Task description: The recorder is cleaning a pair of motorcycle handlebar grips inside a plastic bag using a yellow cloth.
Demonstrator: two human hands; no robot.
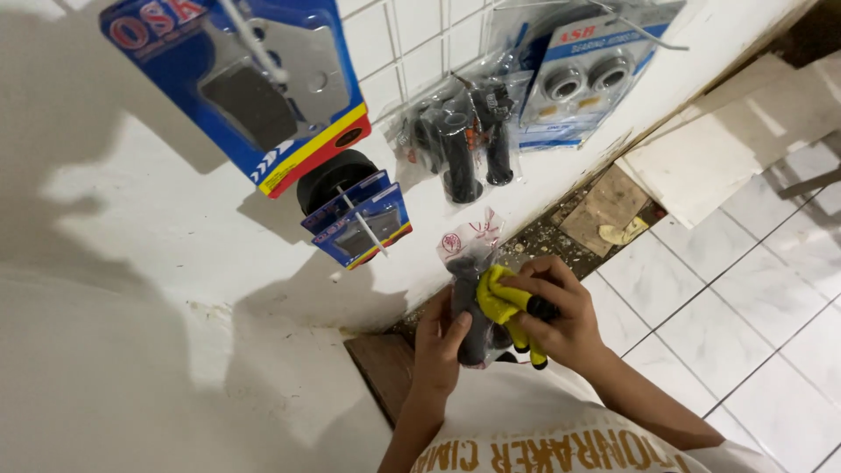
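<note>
A clear bag of dark handlebar grips (471, 302) is held upright just below the wall display, over the tiled floor (745, 289). The left hand (438, 346) clasps it from below, thumb across the front. The right hand (561, 320) presses a bunched yellow cloth (501, 300) against it.

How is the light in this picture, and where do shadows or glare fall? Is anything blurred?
Head view: hard light from behind casts a large dark shadow on the white wall at left; glare shines on the clear bag of black grips and on the floor tiles; the left hand, right hand and yellow cloth are sharp; straight edges bend near the frame edges.
</note>
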